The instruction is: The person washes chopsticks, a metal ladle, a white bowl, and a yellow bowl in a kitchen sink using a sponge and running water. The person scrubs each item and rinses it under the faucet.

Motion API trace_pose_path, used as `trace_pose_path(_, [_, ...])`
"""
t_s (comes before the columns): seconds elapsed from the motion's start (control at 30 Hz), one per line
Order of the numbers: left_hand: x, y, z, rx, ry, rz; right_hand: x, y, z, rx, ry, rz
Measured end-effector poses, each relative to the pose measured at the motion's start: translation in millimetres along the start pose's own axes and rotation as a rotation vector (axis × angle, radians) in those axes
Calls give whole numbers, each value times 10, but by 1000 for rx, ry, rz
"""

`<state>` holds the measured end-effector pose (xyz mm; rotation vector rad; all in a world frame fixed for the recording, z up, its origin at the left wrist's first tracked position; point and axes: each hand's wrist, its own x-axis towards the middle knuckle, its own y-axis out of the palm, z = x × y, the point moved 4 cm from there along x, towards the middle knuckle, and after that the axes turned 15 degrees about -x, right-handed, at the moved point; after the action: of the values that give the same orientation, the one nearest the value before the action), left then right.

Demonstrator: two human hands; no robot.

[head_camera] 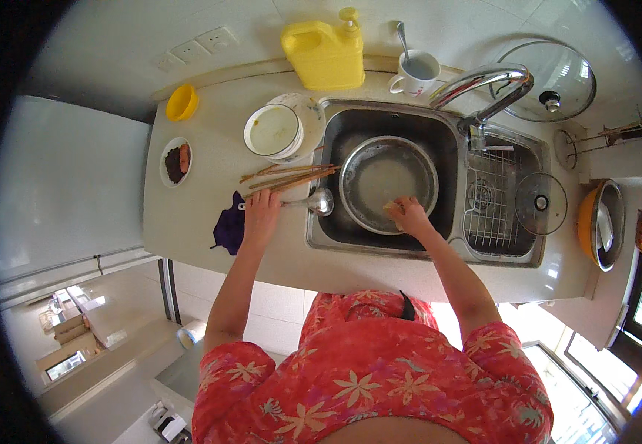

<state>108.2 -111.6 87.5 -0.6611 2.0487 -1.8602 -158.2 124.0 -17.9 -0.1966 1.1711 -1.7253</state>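
My left hand (262,213) rests on the handle of a metal ladle (321,202) lying on the counter, its bowl at the sink's left edge; whether the fingers grip it is unclear. Several wooden chopsticks (293,179) lie just beyond that hand, and a dark purple cloth (227,226) is left of it. My right hand (408,215) holds a pale yellowish sponge or cloth (392,210) at the near right rim of a round metal basin (379,177). Cloudy water stands in the basin, which sits in the left bowl of the steel sink (449,183).
Stacked bowls (272,130) on a plate (312,119), a yellow jug (321,55) and a mug (422,72) stand behind. A small yellow bowl (182,102) and a dish of food (176,180) are left. A faucet (498,91), wire rack (490,222) and glass lid (555,213) are right.
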Motion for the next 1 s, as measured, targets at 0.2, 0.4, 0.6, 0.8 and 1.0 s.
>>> trace_pose_path(0.2, [97, -144, -172, -92, 55, -16, -63, -106, -41, -41, -52, -39])
trace_pose_path(0.4, [296, -140, -817, -463, 176, -130, -74, -268, -155, -41, -22, -121])
trace_pose_path(0.6, [492, 481, -1699, -726, 63, 163, -13, -149, -228, -27, -145, -206])
trace_pose_path(0.8, [696, 2101, -1621, -1282, -736, 257, 291, -41, -244, -34, -18, -230])
trace_pose_path(1.0, [1016, 2571, -1614, -1029, -590, 201, 902, 394, -623, -230, 233, -318])
